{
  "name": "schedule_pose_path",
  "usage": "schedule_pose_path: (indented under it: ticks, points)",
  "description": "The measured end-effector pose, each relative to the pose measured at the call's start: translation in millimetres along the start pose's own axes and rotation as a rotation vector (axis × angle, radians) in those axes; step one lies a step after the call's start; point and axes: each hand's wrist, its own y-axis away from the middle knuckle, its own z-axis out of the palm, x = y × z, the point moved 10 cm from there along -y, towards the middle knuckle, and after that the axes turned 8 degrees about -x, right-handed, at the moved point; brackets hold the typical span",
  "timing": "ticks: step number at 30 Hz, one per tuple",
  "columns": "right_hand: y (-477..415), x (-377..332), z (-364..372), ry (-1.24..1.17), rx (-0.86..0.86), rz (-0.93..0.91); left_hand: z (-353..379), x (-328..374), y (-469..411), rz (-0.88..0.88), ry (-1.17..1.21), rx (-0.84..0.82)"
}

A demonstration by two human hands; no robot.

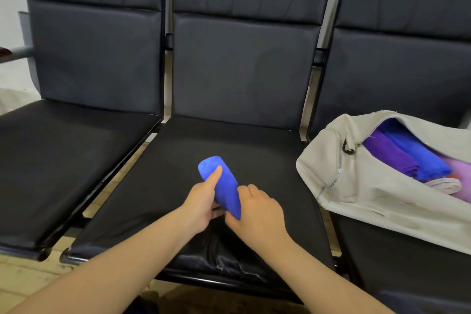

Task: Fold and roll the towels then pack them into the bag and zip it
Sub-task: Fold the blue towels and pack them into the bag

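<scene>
A rolled blue towel (225,183) is held just above the middle black seat (163,186). My left hand (204,201) grips it from the left, thumb lying along the roll. My right hand (257,209) holds its near end from the right, fingers curled against it. On the right-hand seat lies a cream bag (356,186) with its zip open. Inside it lie a purple rolled towel (390,158), a blue one (420,158) and a pale lilac one (461,173).
Three black padded chairs stand in a row, with gaps between the seats. The left seat (63,155) holds nothing. The middle seat's front edge (224,260) is torn and wrinkled. A tiled floor shows below.
</scene>
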Motion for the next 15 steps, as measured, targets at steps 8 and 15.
schedule_pose_path:
  ticks: [8,15]
  points:
    - [-5,42,0,-0.935,-0.089,0.29,24,25,7,0.111,-0.03,-0.017]
    - [-7,78,-25,-1.432,-0.077,0.414,109,55,25,0.162,-0.031,-0.186]
